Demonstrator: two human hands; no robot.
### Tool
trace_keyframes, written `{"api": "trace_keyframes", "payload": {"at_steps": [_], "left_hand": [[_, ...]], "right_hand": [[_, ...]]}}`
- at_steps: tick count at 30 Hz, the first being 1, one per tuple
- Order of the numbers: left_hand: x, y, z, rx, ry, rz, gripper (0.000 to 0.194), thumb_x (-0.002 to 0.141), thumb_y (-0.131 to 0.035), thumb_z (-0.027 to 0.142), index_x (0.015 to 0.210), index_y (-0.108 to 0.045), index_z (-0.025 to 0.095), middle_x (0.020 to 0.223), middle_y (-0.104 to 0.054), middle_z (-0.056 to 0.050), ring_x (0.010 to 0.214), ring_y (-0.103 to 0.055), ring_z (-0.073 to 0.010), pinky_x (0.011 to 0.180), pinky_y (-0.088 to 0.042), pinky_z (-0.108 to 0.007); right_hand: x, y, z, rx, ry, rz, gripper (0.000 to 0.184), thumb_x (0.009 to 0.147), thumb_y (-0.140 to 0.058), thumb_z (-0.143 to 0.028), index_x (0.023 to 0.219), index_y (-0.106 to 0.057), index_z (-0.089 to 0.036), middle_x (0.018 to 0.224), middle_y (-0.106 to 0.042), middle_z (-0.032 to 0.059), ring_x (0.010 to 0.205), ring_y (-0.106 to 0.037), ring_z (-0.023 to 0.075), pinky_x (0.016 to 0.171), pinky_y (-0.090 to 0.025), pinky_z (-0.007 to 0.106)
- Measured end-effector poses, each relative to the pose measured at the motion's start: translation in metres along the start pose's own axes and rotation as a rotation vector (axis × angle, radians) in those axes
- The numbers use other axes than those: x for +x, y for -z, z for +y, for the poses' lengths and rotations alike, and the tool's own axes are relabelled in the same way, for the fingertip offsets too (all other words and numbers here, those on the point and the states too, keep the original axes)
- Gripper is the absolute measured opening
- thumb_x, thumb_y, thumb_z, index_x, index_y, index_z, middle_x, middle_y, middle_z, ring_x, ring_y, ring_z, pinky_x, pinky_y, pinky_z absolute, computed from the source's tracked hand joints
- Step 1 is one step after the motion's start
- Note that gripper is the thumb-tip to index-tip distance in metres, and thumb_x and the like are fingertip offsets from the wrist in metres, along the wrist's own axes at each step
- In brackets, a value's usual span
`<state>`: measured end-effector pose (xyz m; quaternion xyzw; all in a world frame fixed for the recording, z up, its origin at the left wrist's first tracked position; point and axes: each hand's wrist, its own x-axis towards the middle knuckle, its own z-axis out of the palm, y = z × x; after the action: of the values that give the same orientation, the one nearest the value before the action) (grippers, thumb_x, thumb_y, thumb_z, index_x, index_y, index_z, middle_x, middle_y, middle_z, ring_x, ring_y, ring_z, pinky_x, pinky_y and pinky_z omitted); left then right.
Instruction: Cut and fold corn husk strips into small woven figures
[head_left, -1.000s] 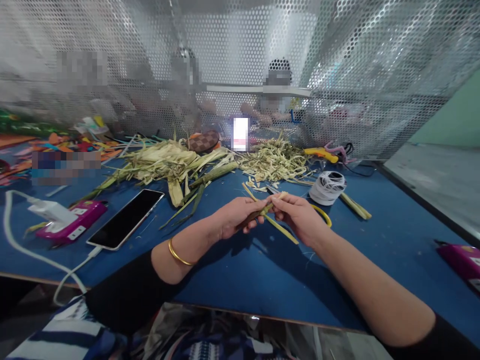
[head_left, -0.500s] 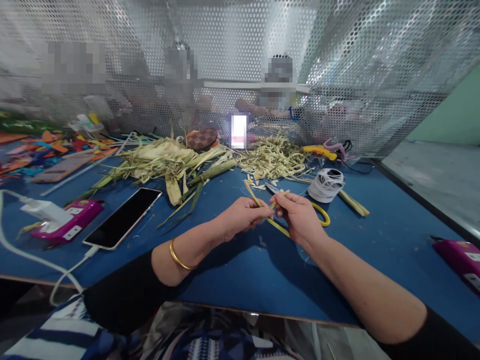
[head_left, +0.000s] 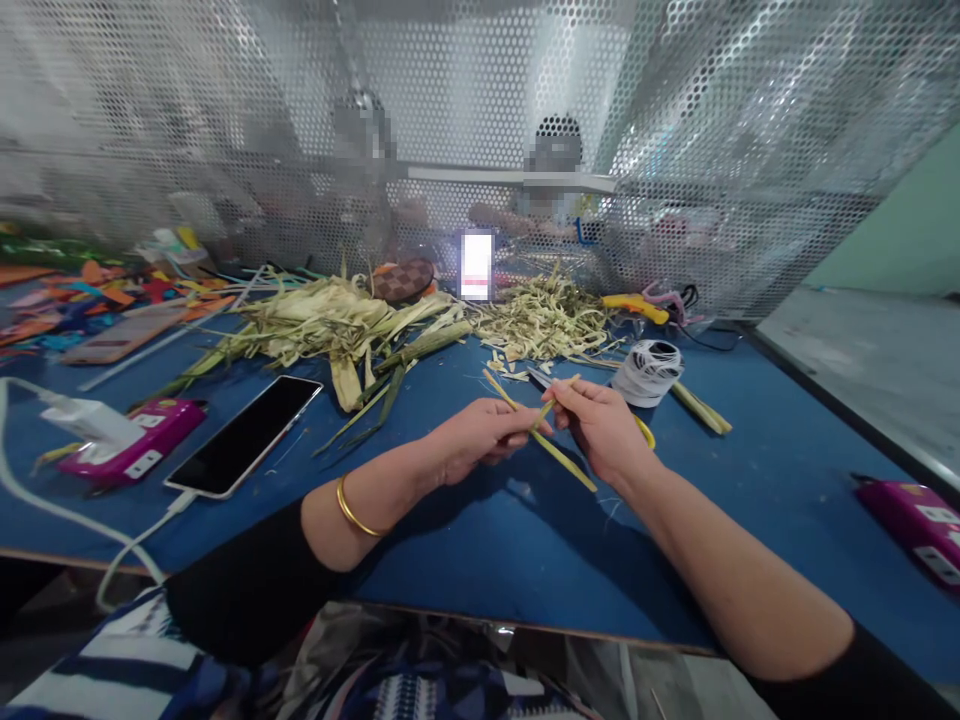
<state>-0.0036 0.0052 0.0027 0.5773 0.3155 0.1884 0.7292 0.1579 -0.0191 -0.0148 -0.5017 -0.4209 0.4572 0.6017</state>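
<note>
My left hand (head_left: 495,432) is closed, its thumb and fingers pinching narrow yellow-green husk strips (head_left: 568,466) that cross at the fingertips. One strip slants from the upper left down toward the right. My right hand (head_left: 592,420) is closed as well and grips the short end of a strip beside the left fingertips. Scissors (head_left: 538,377) lie on the table behind my right hand, which covers most of them. Just beyond that hand stands a spool of white thread (head_left: 649,373). Both hands are held over the blue table (head_left: 487,560).
A heap of dried husks (head_left: 330,320) and a pile of husk shreds (head_left: 547,315) lie at the back. To the left are a phone (head_left: 247,435) on a charging cable and a purple power strip (head_left: 135,440). A perforated metal screen (head_left: 465,80) rises behind, with people beyond it.
The slanting strip's lower end now shows clear of my right hand, lying a little to the right. My right hand has shifted slightly; both hands keep their grip. The view has moved slightly.
</note>
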Motion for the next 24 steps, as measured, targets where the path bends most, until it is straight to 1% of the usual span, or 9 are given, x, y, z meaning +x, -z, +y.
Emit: {"api": "trace_keyframes", "payload": {"at_steps": [2, 4, 8, 10, 13, 15, 17, 21, 24], "left_hand": [[0.002, 0.002, -0.001, -0.052, 0.007, 0.023, 0.029, 0.083, -0.053, 0.043, 0.079, -0.057, 0.015, 0.056, -0.037, 0.007, 0.041, -0.019, -0.0041, 0.041, -0.01, -0.021], [0.004, 0.003, -0.001, -0.057, 0.007, 0.051, 0.025, 0.083, -0.054, 0.04, 0.077, -0.055, 0.016, 0.058, -0.039, 0.006, 0.041, -0.02, -0.0036, 0.041, -0.009, -0.021], [0.003, 0.001, 0.001, 0.017, 0.025, 0.007, 0.023, 0.08, -0.057, 0.038, 0.074, -0.055, 0.016, 0.054, -0.038, 0.007, 0.04, -0.019, -0.0037, 0.042, -0.009, -0.021], [0.001, -0.001, 0.002, 0.077, 0.034, -0.026, 0.028, 0.078, -0.059, 0.039, 0.064, -0.05, 0.016, 0.051, -0.036, 0.007, 0.04, -0.02, -0.004, 0.042, -0.01, -0.022], [0.0, -0.004, 0.002, 0.177, 0.046, -0.052, 0.035, 0.076, -0.059, 0.042, 0.055, -0.045, 0.017, 0.048, -0.036, 0.006, 0.04, -0.022, -0.0045, 0.043, -0.012, -0.023], [-0.001, -0.005, 0.001, 0.219, 0.049, -0.058, 0.035, 0.075, -0.06, 0.044, 0.055, -0.048, 0.017, 0.049, -0.04, 0.006, 0.042, -0.025, -0.0049, 0.043, -0.015, -0.023], [-0.001, -0.007, -0.001, 0.242, 0.033, -0.05, 0.036, 0.073, -0.062, 0.045, 0.055, -0.049, 0.016, 0.049, -0.042, 0.005, 0.043, -0.029, -0.0052, 0.045, -0.02, -0.022], [-0.002, -0.009, -0.003, 0.281, 0.031, -0.041, 0.038, 0.073, -0.062, 0.048, 0.055, -0.053, 0.016, 0.051, -0.051, 0.002, 0.045, -0.041, -0.007, 0.047, -0.03, -0.021], [-0.002, -0.009, -0.003, 0.306, 0.016, -0.012, 0.037, 0.073, -0.062, 0.048, 0.057, -0.059, 0.015, 0.051, -0.054, 0.001, 0.045, -0.042, -0.0074, 0.046, -0.03, -0.021]], "right_hand": [[0.003, 0.005, -0.002, -0.025, -0.002, -0.023, 0.035, 0.058, -0.076, -0.05, 0.063, -0.066, -0.017, 0.05, -0.05, -0.0037, 0.047, -0.042, 0.009, 0.05, -0.034, 0.025], [0.006, 0.01, -0.005, -0.043, 0.015, 0.011, 0.034, 0.058, -0.077, -0.048, 0.067, -0.067, -0.017, 0.055, -0.054, -0.0029, 0.051, -0.045, 0.01, 0.053, -0.036, 0.026], [0.011, 0.02, -0.014, -0.233, 0.191, 0.137, 0.028, 0.064, -0.072, -0.044, 0.08, -0.071, -0.02, 0.074, -0.066, 0.0009, 0.07, -0.056, 0.0156, 0.068, -0.042, 0.029], [0.011, 0.023, -0.016, -0.441, 0.254, 0.072, 0.025, 0.07, -0.068, -0.044, 0.077, -0.072, -0.02, 0.077, -0.068, 0.0023, 0.075, -0.058, 0.018, 0.071, -0.041, 0.03], [0.007, 0.023, -0.017, -0.626, 0.198, -0.187, 0.027, 0.073, -0.066, -0.044, 0.065, -0.071, -0.019, 0.065, -0.066, 0.0013, 0.067, -0.055, 0.0172, 0.062, -0.039, 0.028], [0.004, 0.02, -0.017, -0.614, 0.124, -0.335, 0.026, 0.072, -0.066, -0.042, 0.064, -0.071, -0.018, 0.06, -0.063, -0.0002, 0.06, -0.052, 0.0147, 0.057, -0.037, 0.027], [0.001, 0.016, -0.016, -0.543, 0.056, -0.393, 0.023, 0.071, -0.067, -0.04, 0.067, -0.072, -0.018, 0.06, -0.062, -0.0007, 0.057, -0.05, 0.0132, 0.055, -0.037, 0.026], [-0.002, 0.011, -0.016, -0.394, -0.049, -0.356, 0.021, 0.064, -0.072, -0.037, 0.062, -0.067, -0.016, 0.056, -0.058, -0.0014, 0.054, -0.047, 0.0112, 0.053, -0.036, 0.025], [-0.003, 0.009, -0.015, -0.322, -0.076, -0.309, 0.025, 0.062, -0.073, -0.037, 0.056, -0.06, -0.017, 0.051, -0.052, -0.0035, 0.05, -0.042, 0.0094, 0.05, -0.032, 0.024]]}}
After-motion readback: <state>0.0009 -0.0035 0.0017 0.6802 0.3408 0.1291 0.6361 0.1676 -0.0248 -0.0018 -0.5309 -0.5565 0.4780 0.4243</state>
